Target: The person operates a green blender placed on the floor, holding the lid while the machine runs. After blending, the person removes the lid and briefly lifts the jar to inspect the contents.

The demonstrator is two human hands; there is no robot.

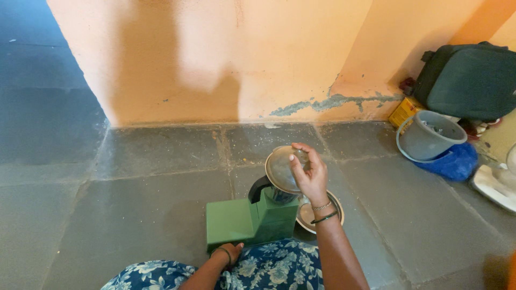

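Grey stone-slab floor (134,215) with visible joints; peach plastered wall (242,59) at twelve o'clock, paint flaking along its base, soft shadows across it. At two o'clock, dark bag (473,80), grey bucket (430,134), blue cloth (454,161)

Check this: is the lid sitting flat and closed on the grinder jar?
No. The right hand holds the clear lid tilted up off the jar.

Clear lid (283,169) held tilted above the green mixer-grinder (252,219)

The round, see-through lid leans on edge over the steel jar (275,192), which stands upright with a black handle on the right end of the boxy green mixer-grinder base. A round steel plate (309,215) lies flat on the floor just right of the base.
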